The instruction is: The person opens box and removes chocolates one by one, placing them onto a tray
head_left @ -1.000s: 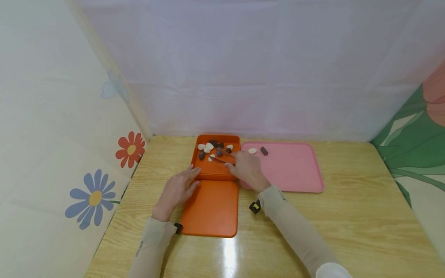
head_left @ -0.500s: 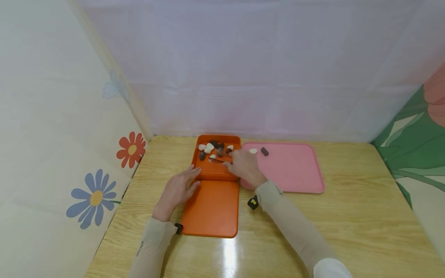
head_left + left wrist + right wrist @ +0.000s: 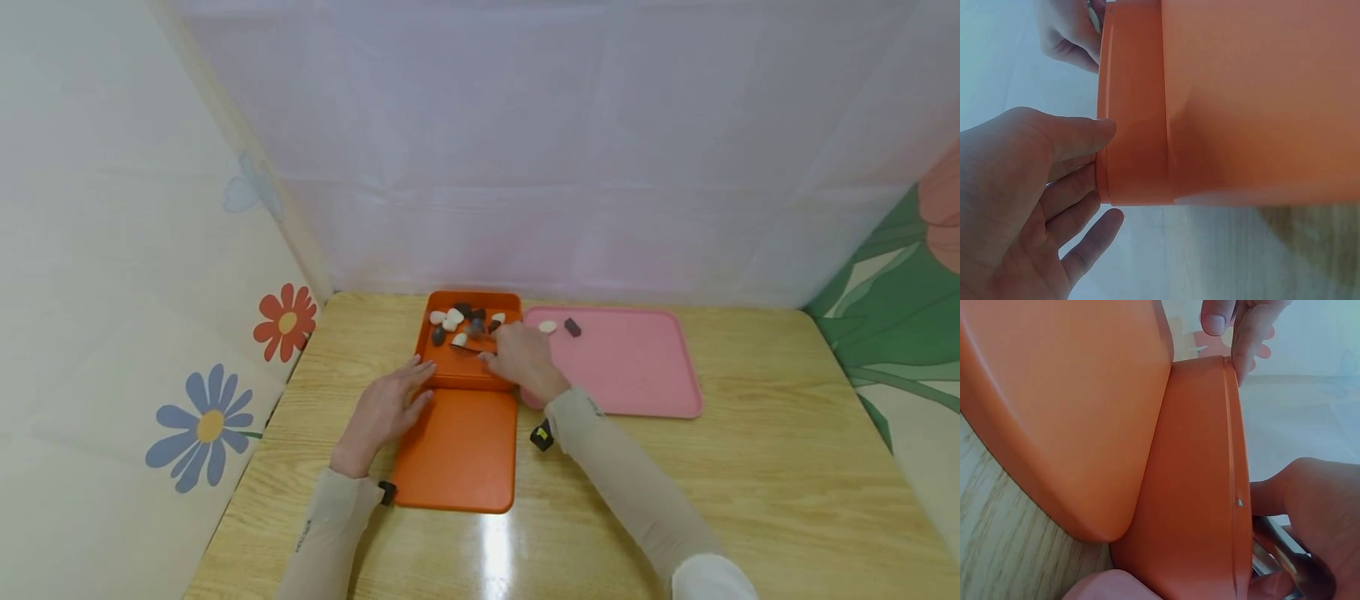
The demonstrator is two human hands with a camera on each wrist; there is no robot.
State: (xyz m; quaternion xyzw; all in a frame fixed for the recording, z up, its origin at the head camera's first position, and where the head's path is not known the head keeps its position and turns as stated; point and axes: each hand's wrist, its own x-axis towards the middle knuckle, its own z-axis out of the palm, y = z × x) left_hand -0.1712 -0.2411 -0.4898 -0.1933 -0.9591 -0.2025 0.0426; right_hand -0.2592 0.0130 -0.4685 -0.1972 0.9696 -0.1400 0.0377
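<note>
In the head view my right hand [image 3: 522,357] holds a pair of tongs [image 3: 467,348] over the orange box [image 3: 450,382]. The metal handles of the tongs [image 3: 1294,562] show under that hand in the right wrist view. The tips of the tongs are low among white stones [image 3: 453,317] and dark stones [image 3: 438,336], close to a white one [image 3: 460,340] and a dark one. My left hand [image 3: 381,413] rests at the box's front left corner, its fingers fairly straight and touching the rim. In the left wrist view its thumb [image 3: 1100,132] lies over the front wall.
An orange lid [image 3: 454,454] lies in front of the box. To the right a pink tray [image 3: 626,367] holds a white stone [image 3: 547,327] and a dark block [image 3: 572,327]. All stand on a wooden table [image 3: 750,467] beside cloth-covered walls [image 3: 562,167].
My right hand has shifted slightly left, and the tongs' tips have worked among the stones near the box's middle. My left hand has kept its place at the corner.
</note>
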